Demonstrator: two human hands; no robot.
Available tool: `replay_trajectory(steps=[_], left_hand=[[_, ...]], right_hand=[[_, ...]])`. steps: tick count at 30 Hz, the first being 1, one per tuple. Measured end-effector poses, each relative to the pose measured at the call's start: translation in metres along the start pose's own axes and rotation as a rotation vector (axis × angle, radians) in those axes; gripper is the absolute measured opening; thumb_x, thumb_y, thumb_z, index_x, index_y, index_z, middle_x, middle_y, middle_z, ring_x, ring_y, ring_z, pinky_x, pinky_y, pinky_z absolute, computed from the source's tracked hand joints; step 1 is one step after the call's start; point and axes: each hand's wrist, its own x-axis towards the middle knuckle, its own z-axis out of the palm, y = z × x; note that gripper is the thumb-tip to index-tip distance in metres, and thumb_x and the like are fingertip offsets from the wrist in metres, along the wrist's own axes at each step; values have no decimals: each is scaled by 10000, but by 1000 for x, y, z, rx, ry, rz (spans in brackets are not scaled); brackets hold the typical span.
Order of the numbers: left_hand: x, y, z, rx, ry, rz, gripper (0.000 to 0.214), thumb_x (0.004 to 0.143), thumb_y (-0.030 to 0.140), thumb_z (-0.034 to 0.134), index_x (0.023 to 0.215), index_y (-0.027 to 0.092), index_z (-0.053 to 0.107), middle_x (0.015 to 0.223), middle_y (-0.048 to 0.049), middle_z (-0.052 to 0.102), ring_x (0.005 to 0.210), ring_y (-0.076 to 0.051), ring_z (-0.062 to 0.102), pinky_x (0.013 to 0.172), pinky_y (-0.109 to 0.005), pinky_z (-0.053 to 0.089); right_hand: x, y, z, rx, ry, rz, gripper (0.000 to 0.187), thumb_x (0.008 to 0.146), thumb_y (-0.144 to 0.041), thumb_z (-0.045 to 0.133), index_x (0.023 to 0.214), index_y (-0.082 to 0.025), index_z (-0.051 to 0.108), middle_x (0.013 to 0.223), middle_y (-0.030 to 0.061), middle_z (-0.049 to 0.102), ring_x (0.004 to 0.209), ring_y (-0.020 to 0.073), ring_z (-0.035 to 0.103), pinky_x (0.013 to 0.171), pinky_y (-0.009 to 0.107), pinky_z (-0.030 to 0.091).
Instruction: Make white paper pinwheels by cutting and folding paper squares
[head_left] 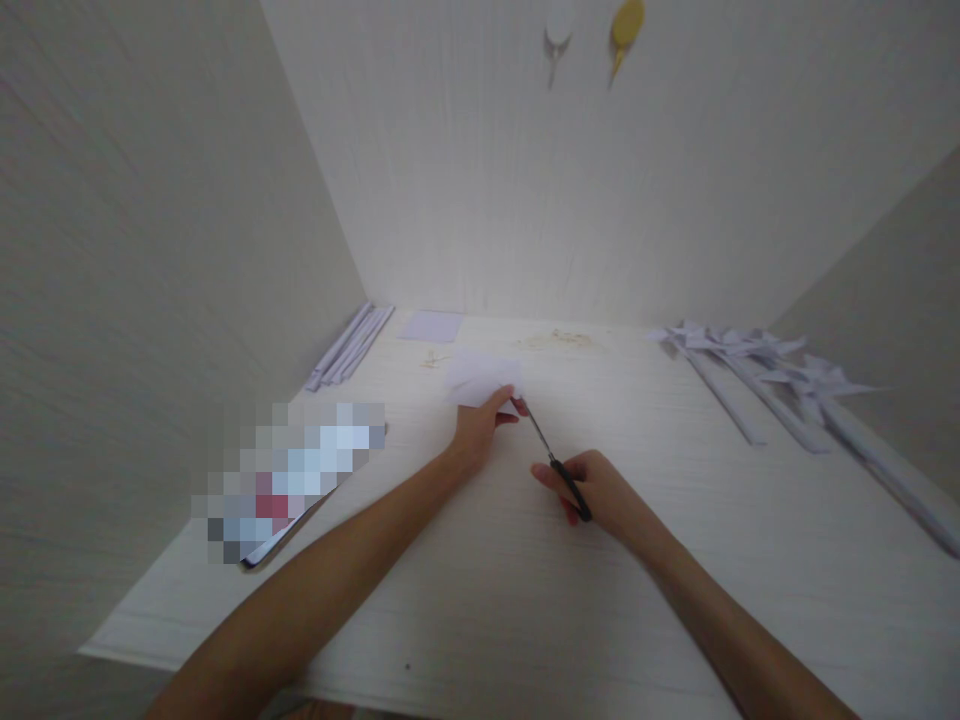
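A white square of paper [480,375] is pinched at its near right corner by my left hand [480,428], thumb on top and fingers below. Faint crease lines seem to run across it. My right hand [589,485] is closed around the black handles of a pair of scissors [568,487]. The metal blades point up and left, their tips at the paper's corner beside my left fingertips. Whether the blades have gone into the paper I cannot tell.
Paper pinwheels on rolled sticks [757,370] lie at the right. Rolled paper sticks [349,345] rest along the left wall, near another paper sheet [431,326]. A blurred-out phone [307,490] lies at the left. Small tan bits [566,338] are scattered behind. Two hooks hang on the back wall.
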Motion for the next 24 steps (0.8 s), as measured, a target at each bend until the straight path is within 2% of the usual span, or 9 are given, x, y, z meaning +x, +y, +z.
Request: replay_trajectory(steps=[11, 24], left_hand=[[0, 0, 0, -18, -18, 13, 144, 649, 275, 548, 636, 132, 543, 561, 8, 559, 518, -91, 537, 442, -177, 408], [0, -1, 0, -21, -15, -9, 130, 654, 260, 535, 628, 133, 541, 553, 10, 558, 503, -86, 535, 446, -179, 407]], right_hand=[[1, 4, 2, 57, 6, -18, 523, 653, -572, 478, 339, -154, 457, 313, -5, 415, 309, 78, 353, 385, 225, 269], [1, 1, 0, -37, -6, -29, 556, 682, -594, 412, 345, -154, 440, 321, 1, 408, 317, 77, 358, 397, 226, 280]])
